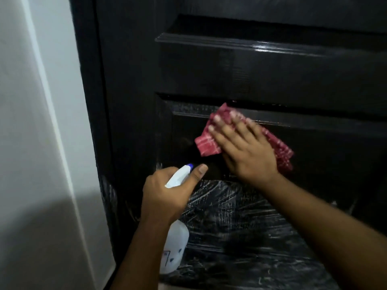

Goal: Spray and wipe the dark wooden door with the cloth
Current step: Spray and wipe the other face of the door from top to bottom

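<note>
Red checked cloth (207, 145) pinned under flat fingers (222, 131) of your right hand (248, 152) on dark wooden door (230, 70); left hand (165, 194) grips white spray bottle (175, 246).

1. The right hand (245, 149) presses a red checked cloth (209, 144) flat against the dark wooden door (272, 76), fingers straight, at a recessed panel's upper edge
2. The left hand (165, 193) grips a white spray bottle (174, 248), nozzle toward the door
3. Whitish streaks (230, 206) cover the panel below
4. A white wall (31, 143) stands left
</note>
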